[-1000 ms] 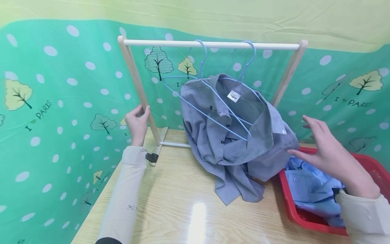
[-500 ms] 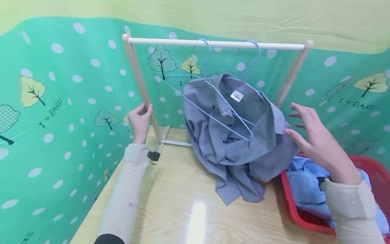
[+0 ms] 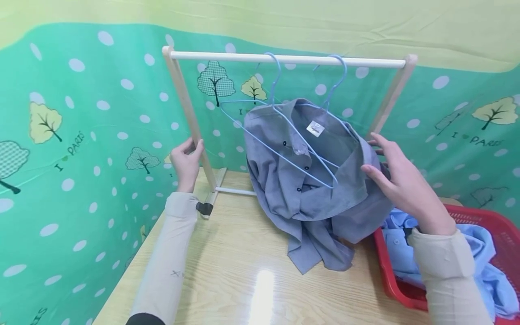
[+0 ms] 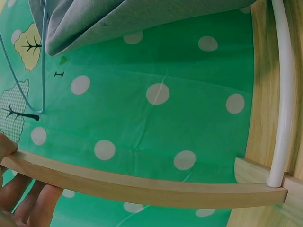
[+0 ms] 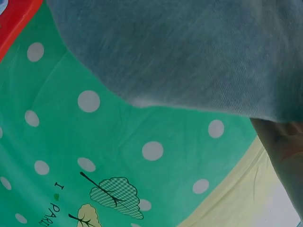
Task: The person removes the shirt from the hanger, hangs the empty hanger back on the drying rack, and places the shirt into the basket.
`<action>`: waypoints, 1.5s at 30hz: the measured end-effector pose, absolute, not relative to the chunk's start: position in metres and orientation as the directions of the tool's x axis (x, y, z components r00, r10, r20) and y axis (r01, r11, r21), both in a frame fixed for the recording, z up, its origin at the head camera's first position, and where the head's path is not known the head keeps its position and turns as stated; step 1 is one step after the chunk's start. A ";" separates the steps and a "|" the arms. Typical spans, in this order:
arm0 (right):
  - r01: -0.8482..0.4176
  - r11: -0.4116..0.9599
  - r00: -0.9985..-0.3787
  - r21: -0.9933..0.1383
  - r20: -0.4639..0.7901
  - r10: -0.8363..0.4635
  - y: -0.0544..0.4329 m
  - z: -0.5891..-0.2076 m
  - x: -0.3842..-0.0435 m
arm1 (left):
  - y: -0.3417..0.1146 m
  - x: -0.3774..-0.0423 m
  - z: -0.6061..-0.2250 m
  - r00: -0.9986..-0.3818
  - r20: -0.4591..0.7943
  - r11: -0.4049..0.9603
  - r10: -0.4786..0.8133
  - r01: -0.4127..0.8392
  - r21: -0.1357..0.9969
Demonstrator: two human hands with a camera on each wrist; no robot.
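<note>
Green bkgd cloth (image 3: 134,117) w/ white dots (image 3: 127,84), trees (image 3: 215,81) & "PARIS" txt (image 3: 74,143) behind lt. wood tbl. (image 3: 227,243) w/ bright glare (image 3: 262,295).

On my feed, the gray shirt (image 3: 314,207) hides part of the right hand (image 3: 408,189); I can't read the small label (image 3: 315,128) inside it.

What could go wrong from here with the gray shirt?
Two risks, in my judgement. Snag: the left hanger crosses the front of the gray shirt, so tugging the shirt could catch or swing it. Slip: the shirt hangs unevenly around the right hanger, with its collar gaping; if the right hand, at its shoulder, pulls, it may slide off, perhaps into the red basket beside it.
</note>
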State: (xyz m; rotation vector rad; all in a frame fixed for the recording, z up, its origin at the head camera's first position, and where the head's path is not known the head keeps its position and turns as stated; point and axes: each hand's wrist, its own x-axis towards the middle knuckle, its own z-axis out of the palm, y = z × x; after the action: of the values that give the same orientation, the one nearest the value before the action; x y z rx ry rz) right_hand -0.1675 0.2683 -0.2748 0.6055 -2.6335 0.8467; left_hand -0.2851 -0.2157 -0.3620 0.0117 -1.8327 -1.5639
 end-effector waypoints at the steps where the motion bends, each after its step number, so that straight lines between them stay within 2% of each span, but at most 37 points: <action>1: -0.475 0.741 -0.866 -0.475 0.404 -0.295 0.267 -0.275 -0.168 | -0.216 -0.285 -0.362 -0.744 0.503 0.267 -0.440 0.427 0.864; 7: -0.455 0.759 -0.876 -0.466 0.388 -0.287 0.262 -0.277 -0.170 | -0.216 -0.284 -0.362 -0.741 0.506 0.274 -0.441 0.426 0.862; 19: -0.489 0.755 -0.835 -0.436 0.484 -0.261 0.253 -0.286 -0.177 | -0.215 -0.284 -0.361 -0.725 0.514 0.301 -0.459 0.417 0.857; 29: -0.578 0.709 -0.736 -0.404 0.633 -0.240 0.253 -0.294 -0.182 | -0.213 -0.282 -0.359 -0.728 0.515 0.296 -0.452 0.422 0.857; 45: -0.540 0.733 -0.724 -0.413 0.672 -0.156 0.250 -0.297 -0.182 | -0.215 -0.286 -0.363 -0.714 0.540 0.305 -0.446 0.446 0.842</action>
State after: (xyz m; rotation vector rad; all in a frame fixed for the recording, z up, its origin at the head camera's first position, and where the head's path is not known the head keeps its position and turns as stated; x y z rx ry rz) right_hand -0.1821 0.2496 -0.2969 0.5231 -2.3108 0.8078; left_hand -0.2857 -0.2148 -0.3630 0.0001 -1.8244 -1.5069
